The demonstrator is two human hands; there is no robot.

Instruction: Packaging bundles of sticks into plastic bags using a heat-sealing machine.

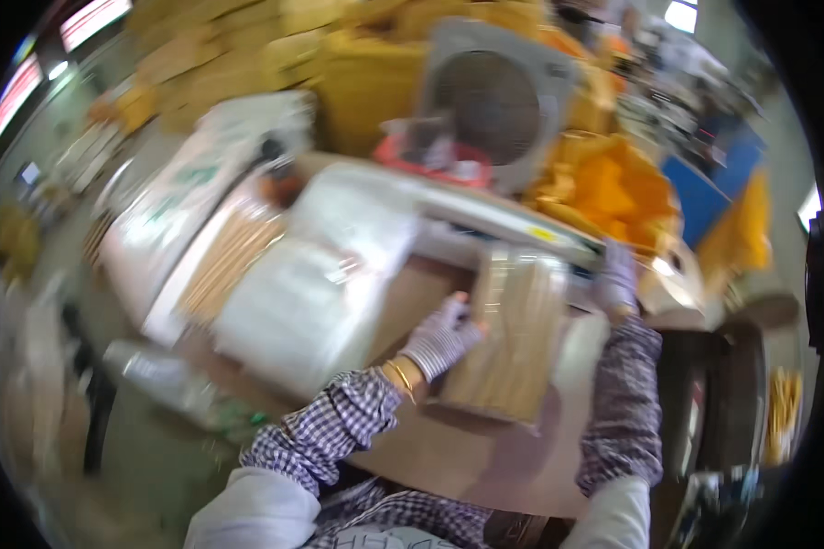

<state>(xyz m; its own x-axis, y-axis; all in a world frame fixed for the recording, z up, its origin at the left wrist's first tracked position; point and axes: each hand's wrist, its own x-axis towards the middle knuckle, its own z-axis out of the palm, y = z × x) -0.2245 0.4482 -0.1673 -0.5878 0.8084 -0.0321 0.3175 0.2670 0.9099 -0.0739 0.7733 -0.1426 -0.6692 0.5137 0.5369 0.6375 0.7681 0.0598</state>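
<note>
A clear plastic bag of thin brown sticks (508,339) lies on the table in front of me, its upper end against a long white bar-shaped device, apparently a bag sealer (494,212). My left hand (442,339), in a striped glove with bare fingertips, is closed at the bag's left edge. At the right end of the sealer is my right hand (617,274), also gloved; blur hides how its fingers are set. Left of the bag lies a stack of clear plastic bags (307,284). Beyond that are loose brown sticks (233,261).
A large white sack (201,197) lies at the left. Behind the sealer stand a red basket (471,169), a grey box fan (494,101) and an open yellow sack (604,197). Yellow sacks (366,91) are piled at the back. A dark chair (732,393) stands at the right.
</note>
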